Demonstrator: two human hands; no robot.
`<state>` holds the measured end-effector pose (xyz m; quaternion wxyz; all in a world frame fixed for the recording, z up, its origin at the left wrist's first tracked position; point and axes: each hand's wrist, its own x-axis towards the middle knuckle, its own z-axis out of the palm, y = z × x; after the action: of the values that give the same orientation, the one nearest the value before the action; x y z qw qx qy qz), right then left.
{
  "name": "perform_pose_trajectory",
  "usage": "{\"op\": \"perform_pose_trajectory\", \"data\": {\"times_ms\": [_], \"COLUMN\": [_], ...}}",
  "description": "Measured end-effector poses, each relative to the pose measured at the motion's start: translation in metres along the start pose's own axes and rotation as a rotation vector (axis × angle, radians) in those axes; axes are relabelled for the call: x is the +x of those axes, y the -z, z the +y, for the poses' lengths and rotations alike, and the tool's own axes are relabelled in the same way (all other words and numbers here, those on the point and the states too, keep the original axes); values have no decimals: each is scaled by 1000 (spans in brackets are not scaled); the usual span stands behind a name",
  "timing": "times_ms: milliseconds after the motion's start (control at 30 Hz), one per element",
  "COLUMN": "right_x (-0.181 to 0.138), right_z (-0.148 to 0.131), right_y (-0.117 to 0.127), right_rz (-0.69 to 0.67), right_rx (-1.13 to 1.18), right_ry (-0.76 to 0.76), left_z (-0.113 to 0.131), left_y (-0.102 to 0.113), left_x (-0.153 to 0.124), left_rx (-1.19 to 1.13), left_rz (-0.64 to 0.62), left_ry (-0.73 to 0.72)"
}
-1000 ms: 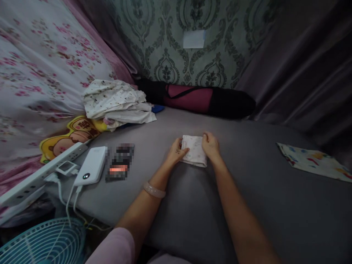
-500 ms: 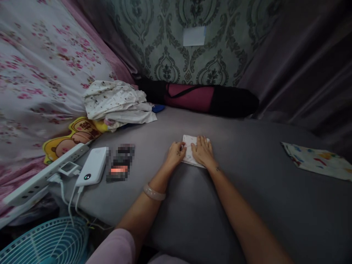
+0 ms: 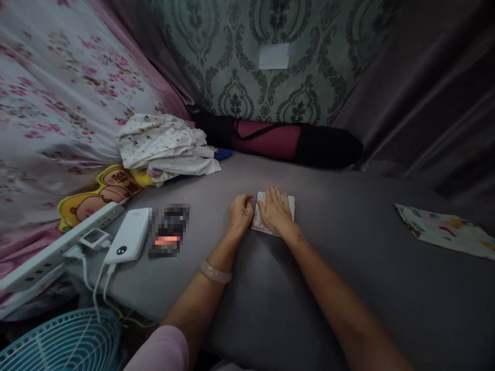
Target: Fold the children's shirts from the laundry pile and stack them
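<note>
A small folded white cloth [image 3: 289, 204] with a faint print lies on the grey bed sheet [image 3: 348, 268] in the middle of the view. My right hand [image 3: 274, 210] rests flat on top of it, fingers stretched out and together. My left hand [image 3: 242, 210] sits at the cloth's left edge with its fingers curled down onto that edge; a pale bangle [image 3: 215, 271] is on that wrist. Most of the cloth is hidden under my right hand.
A crumpled white spotted garment [image 3: 166, 144] lies at the back left. A white power bank [image 3: 129, 241], a power strip [image 3: 58, 247] and a blurred dark item [image 3: 169, 230] lie at the left. Another printed cloth [image 3: 444, 231] lies at the right. A black-and-magenta bag [image 3: 286, 140] lines the wall. A teal fan [image 3: 62, 342] stands lower left.
My right hand has moved from the cloth's right edge onto its top and now lies flat. The cloth looks narrower, folded over. My left hand shifted slightly left, to the edge.
</note>
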<state>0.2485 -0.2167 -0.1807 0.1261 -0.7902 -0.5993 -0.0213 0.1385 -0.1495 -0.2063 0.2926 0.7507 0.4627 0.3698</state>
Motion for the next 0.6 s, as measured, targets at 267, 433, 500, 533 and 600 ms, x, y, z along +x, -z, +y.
{"op": "perform_pose_trajectory", "data": {"times_ms": [267,433,500,533,600], "right_x": [-7,-7,-7,-7,-7], "right_z": [-17,-15,-11,-8,2], "right_y": [-33,-32,-27,-23,-14], "right_rz": [-16,21,4,-7,2], "right_rx": [-8,69,177,253,415], "right_ry": [-6,-20,-11,-11,-32], "left_z": [-2,-2,-2,-2,-1], "left_y": [-2,0,1,1,0], "left_x": [0,-3,-3,-2,0], "left_rx": [-16,54,79,90,123], "left_rz": [-51,-94,-126,-143,-167], "left_ry": [18,67,88,91,90]}}
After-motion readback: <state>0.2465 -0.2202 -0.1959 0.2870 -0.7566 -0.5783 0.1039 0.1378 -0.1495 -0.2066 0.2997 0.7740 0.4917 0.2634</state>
